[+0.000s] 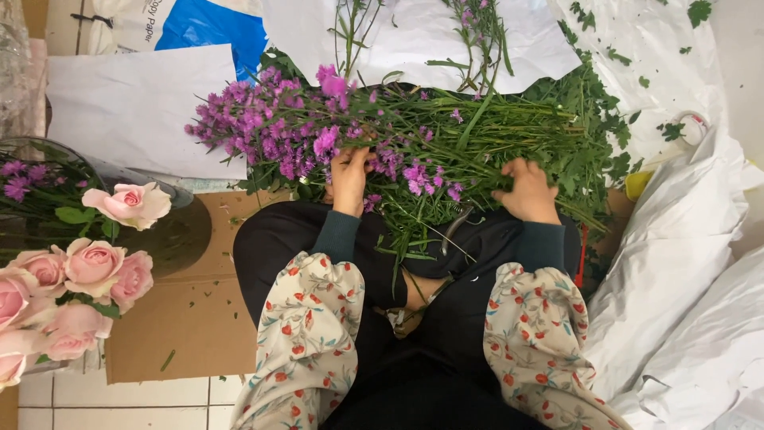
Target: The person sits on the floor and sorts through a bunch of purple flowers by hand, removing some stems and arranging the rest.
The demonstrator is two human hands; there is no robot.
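A thick bunch of purple flowers point(270, 127) with long green stems point(509, 127) lies across my lap, blooms pointing left. My left hand point(348, 179) is closed around the stems just below the blooms. At the stem end, my right hand point(527, 191) is buried with curled fingers in the green stalks and leaves. Both forearms wear floral sleeve covers over dark cuffs. Black-handled scissors point(446, 255) rest on my dark apron between my arms, partly hidden by stems.
Pink roses point(79, 279) stand in a dark bucket point(175, 231) at the left. White paper sheets point(135, 103) lie behind the flowers, crumpled white wrapping point(684, 263) at the right. Cardboard point(183, 326) covers the tiled floor. Loose leaves point(605, 119) litter the right side.
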